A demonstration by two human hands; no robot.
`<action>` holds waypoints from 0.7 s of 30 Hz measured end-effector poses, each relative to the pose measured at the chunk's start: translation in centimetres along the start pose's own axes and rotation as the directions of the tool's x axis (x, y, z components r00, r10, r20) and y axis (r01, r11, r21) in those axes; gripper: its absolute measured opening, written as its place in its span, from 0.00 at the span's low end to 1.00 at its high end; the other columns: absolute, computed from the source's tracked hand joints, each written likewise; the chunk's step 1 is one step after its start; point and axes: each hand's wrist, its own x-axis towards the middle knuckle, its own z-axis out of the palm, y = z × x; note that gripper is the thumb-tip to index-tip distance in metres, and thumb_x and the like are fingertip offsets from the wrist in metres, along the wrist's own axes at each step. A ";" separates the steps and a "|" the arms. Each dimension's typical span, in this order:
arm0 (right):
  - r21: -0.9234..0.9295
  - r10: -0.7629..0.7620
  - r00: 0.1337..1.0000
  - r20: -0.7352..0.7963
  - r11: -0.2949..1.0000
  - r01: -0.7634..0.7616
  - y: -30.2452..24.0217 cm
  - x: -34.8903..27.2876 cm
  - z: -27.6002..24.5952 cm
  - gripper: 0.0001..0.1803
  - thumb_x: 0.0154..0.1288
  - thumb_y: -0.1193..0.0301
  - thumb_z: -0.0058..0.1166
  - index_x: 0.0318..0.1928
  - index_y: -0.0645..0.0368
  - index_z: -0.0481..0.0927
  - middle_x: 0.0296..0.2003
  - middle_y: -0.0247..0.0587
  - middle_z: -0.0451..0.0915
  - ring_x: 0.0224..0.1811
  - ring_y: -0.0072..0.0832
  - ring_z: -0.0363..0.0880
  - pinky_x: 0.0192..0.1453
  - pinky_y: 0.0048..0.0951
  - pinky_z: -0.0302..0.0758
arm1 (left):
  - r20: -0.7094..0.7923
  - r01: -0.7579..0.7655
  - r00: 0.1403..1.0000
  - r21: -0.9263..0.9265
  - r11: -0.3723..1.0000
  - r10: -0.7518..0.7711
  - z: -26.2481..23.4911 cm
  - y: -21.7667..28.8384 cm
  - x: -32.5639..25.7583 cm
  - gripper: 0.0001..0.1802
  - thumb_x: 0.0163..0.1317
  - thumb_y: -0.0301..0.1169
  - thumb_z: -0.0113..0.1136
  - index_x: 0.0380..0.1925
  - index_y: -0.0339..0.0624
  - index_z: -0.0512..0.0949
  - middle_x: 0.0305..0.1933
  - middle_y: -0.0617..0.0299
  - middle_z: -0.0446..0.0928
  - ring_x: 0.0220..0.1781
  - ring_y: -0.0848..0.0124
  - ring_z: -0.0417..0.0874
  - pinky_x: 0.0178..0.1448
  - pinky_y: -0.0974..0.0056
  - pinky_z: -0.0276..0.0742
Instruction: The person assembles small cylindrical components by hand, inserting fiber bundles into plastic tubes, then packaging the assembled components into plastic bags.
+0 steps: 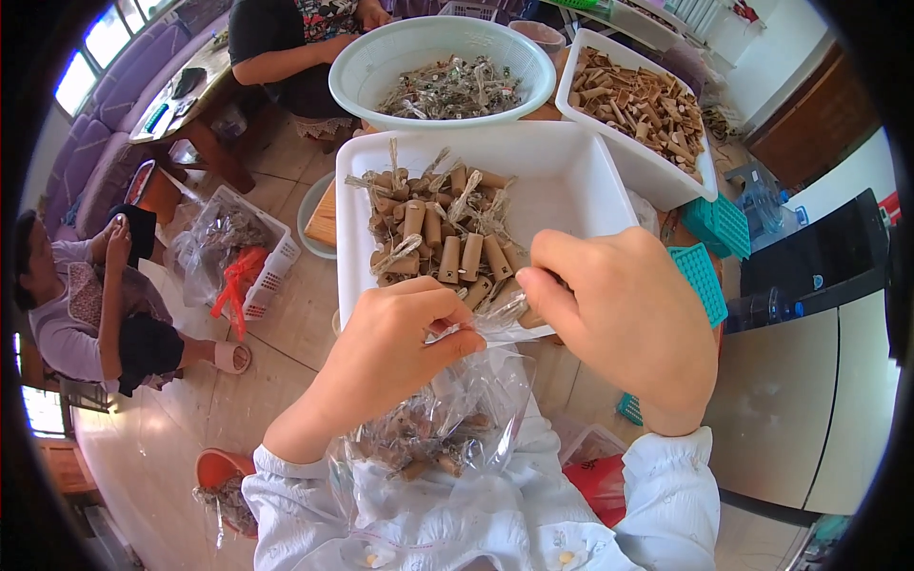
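Observation:
My left hand (386, 347) and my right hand (619, 314) both pinch the top edge of a clear plastic bag (447, 419) that hangs over my lap. Inside the bag lie several brown cork-shaped pieces with thin wire strings. Just beyond my hands stands a white rectangular tray (562, 181) holding a pile of the same cork pieces (443, 238) with wires, heaped in its left half.
A pale green round basket (376, 52) of wire bundles and a second white tray (581, 67) of cork pieces stand further back. Teal lattice trays (709, 271) lie at right. One person sits on the floor at left, another at the top. A white basket (271, 262) stands on the floor.

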 end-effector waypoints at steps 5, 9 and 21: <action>0.095 -0.027 1.000 0.004 0.995 0.026 0.6 0.5 -0.1 0.09 0.55 0.71 0.51 0.22 0.63 0.71 0.13 0.49 0.69 0.17 0.44 0.69 0.21 0.36 0.64 | 0.014 0.016 1.000 -0.017 1.000 -0.016 0.1 -0.3 0.1 0.09 0.45 0.26 0.64 0.23 0.32 0.75 0.23 0.54 0.73 0.24 0.62 0.77 0.29 0.65 0.71; 0.242 -0.025 0.999 0.036 0.970 0.015 0.7 1.1 0.5 0.09 0.56 0.71 0.51 0.23 0.63 0.71 0.14 0.48 0.70 0.17 0.44 0.69 0.22 0.35 0.65 | 0.086 0.013 0.996 0.030 0.999 -0.015 -0.2 -0.1 0.3 0.10 0.46 0.26 0.64 0.23 0.32 0.73 0.22 0.53 0.73 0.22 0.62 0.75 0.29 0.65 0.71; 0.327 -0.164 0.970 -0.178 0.920 0.215 2.2 1.4 3.4 0.15 0.53 0.70 0.58 0.38 0.59 0.68 0.29 0.43 0.75 0.25 0.35 0.76 0.25 0.31 0.70 | 0.074 0.118 0.993 -0.516 0.849 -0.093 1.5 -1.7 1.2 0.11 0.54 0.25 0.58 0.37 0.31 0.72 0.23 0.66 0.72 0.27 0.84 0.67 0.32 0.75 0.68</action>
